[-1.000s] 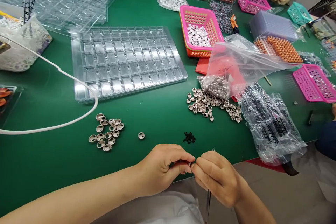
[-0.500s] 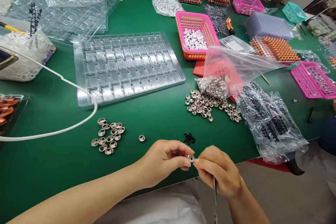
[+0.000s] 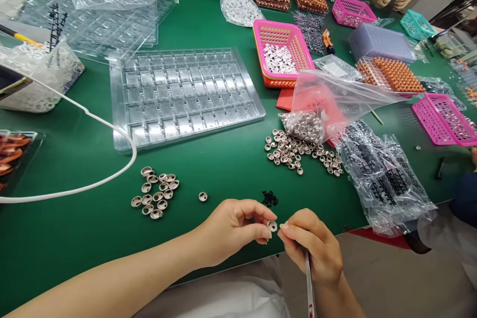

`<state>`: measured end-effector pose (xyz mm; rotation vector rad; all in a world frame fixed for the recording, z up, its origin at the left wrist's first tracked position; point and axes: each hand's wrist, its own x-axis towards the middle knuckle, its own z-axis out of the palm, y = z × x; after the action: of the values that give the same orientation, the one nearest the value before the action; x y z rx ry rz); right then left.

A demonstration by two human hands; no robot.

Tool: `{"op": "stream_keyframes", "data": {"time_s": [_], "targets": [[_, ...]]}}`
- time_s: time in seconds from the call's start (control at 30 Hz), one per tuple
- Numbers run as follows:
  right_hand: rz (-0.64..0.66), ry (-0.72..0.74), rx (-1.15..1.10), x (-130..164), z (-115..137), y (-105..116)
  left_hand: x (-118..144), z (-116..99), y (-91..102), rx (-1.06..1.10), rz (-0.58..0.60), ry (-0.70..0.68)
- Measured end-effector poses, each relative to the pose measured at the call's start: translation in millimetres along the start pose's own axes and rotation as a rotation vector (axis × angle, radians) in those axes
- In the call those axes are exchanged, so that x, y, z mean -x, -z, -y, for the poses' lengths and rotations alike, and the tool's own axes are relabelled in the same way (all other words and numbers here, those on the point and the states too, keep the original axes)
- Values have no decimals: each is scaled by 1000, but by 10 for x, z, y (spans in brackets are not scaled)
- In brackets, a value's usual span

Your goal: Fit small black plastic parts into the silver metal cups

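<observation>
My left hand point(image 3: 242, 226) pinches a small silvery ring-shaped cup point(image 3: 273, 226) with a dark hole between thumb and fingertips, above the table's front edge. Just to its right is my right hand point(image 3: 311, 241), thumb and forefinger pressed together a small gap away from the cup. It also holds metal tweezers point(image 3: 309, 283), whose end points down toward my lap. Whether a tiny part sits in its fingertips I cannot make out. Behind the hands lies a little heap of black bits point(image 3: 270, 198). One lone silvery cup point(image 3: 202, 197) rests left of my left hand.
A cluster of silvery cups point(image 3: 157, 197) lies left, a larger pile point(image 3: 285, 149) at mid-right by a plastic bag. Beyond are a clear tray point(image 3: 186, 94), a pink basket point(image 3: 257, 54), a white cable point(image 3: 122, 171) and a bag of black parts point(image 3: 387, 174). Another person sits at the far right.
My right hand has drawn slightly right, off the cup, and more of the tweezers shows below it. The cup has turned a little in my left hand. The view has shifted slightly.
</observation>
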<state>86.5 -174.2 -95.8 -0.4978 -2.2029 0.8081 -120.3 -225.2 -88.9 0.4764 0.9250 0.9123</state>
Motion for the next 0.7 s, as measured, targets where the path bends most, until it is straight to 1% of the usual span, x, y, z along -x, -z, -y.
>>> {"op": "stream_keyframes", "data": {"time_s": [0.17, 0.27, 0.37, 0.47, 0.57, 0.7], "targets": [[15, 3, 22, 9, 5, -16, 3, 16, -2, -161, 11, -62], [38, 9, 32, 27, -5, -10, 0, 17, 0, -220, 7, -83], [128, 15, 71, 55, -27, 25, 0, 10, 4, -308, -6, -114], [228, 53, 109, 75, -59, 75, 8, 8, 2, -445, -13, -202], [286, 106, 138, 62, -89, 112, 14, 28, 1, -546, -7, -282], [338, 144, 173, 10, -92, 133, 19, 57, 6, -595, -1, -312]]}}
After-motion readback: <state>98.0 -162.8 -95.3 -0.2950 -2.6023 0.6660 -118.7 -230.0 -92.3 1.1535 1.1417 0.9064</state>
